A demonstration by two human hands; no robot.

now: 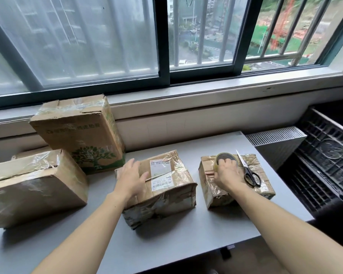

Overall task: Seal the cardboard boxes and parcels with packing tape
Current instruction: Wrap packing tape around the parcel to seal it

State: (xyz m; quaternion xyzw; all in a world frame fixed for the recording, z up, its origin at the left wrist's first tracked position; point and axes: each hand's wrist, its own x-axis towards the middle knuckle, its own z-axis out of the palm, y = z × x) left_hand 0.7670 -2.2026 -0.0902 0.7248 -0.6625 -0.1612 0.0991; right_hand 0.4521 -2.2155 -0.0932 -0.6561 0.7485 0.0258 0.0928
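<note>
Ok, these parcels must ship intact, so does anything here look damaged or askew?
Yes. The middle box, under the left hand, is crumpled along its front lower edge. The tall tree-printed box at back left stands tilted. Scissors lie loose on the right box, beside the tape roll that the right hand grips.

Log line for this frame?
left hand: flat on middle box | right hand: grips tape roll on right box | scissors: on right box
</note>
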